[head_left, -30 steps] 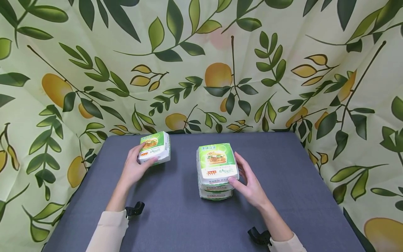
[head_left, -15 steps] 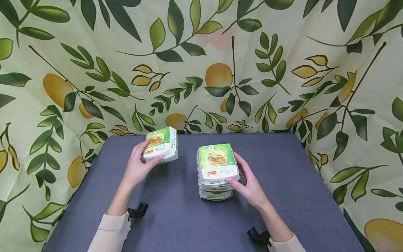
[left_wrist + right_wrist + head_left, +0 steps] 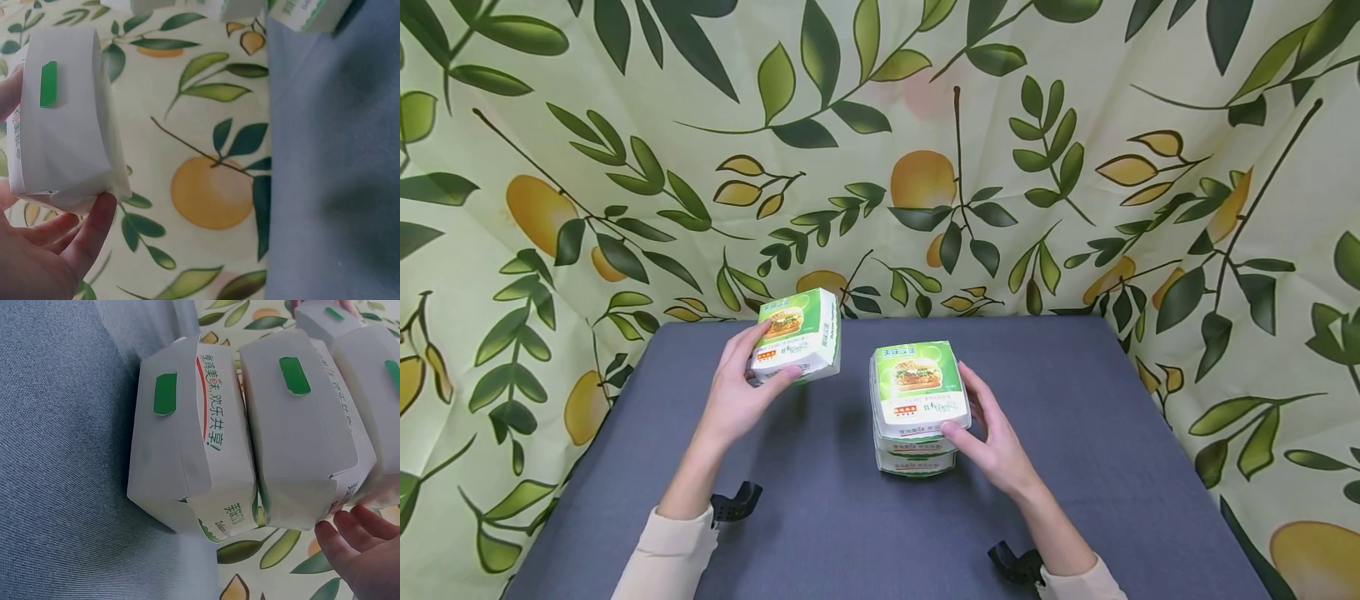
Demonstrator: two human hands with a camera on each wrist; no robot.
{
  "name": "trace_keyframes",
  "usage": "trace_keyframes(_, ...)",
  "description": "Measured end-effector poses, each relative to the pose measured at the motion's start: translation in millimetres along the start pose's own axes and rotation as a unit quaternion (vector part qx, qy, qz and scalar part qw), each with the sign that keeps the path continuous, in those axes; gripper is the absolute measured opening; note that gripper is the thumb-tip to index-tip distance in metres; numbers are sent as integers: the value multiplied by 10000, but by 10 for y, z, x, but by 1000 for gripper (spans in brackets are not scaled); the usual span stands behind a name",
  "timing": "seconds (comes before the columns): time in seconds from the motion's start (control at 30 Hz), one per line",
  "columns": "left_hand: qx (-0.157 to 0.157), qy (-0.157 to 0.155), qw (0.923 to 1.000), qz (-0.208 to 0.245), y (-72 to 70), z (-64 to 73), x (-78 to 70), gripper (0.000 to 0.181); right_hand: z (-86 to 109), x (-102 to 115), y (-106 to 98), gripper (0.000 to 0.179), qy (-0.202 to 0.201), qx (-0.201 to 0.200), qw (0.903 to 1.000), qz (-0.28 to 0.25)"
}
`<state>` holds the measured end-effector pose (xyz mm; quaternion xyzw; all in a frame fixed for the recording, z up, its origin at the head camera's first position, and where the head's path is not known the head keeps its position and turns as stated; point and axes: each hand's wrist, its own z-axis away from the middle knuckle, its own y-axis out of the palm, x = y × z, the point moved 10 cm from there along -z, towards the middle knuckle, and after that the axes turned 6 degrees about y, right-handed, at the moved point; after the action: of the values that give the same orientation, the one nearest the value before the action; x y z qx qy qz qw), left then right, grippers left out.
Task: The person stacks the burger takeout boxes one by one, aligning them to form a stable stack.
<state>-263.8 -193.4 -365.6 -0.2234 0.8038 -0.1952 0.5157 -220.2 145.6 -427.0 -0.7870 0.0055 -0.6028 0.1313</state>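
Note:
My left hand grips a white and green cardboard burger box above the table's far left part, thumb at its front and fingers on its left side. Tilted, the box stands off the cloth, with a shadow below. To its right is a stack of three such boxes; the top burger box shows a burger picture. My right hand holds that box at its right front corner, thumb in front, fingers along the side. The right wrist view shows the bottom box and middle box with green tabs.
A dark grey-blue cloth covers the table. Behind it and at both sides hangs a fabric backdrop printed with leaves and oranges. A black wrist mount sticks out from the left wrist, another black mount from the right.
My left hand has lifted its burger box and carried it to the right, closer to the stack. The right hand and the stack have stayed in place.

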Motion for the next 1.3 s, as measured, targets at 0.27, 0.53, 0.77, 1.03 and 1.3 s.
trace_keyframes(0.27, -10, 261, 9996, 97, 26, 16, -238, 82, 7, -18, 5, 82, 80, -7, 10000, 52)
trace_keyframes(0.53, -5, 476, 9985, 276, 117, 4, -414, 81, 1, -15, -21, 82, 109, -29, 9999, 69)
trace_keyframes(0.77, 112, 508, 9980, 350, 200, 37, -520, 81, 10, -29, 5, 82, 157, 37, 9998, 67)
trace_keyframes(1.03, 235, 562, 9976, 337, 301, 69, -605, 81, 17, -19, 18, 82, 150, -5, 9998, 100)
trace_keyframes(1.3, 324, 621, 9971, 311, 438, 75, -687, 82, 8, 2, 21, 82, 104, -49, 9998, 146)
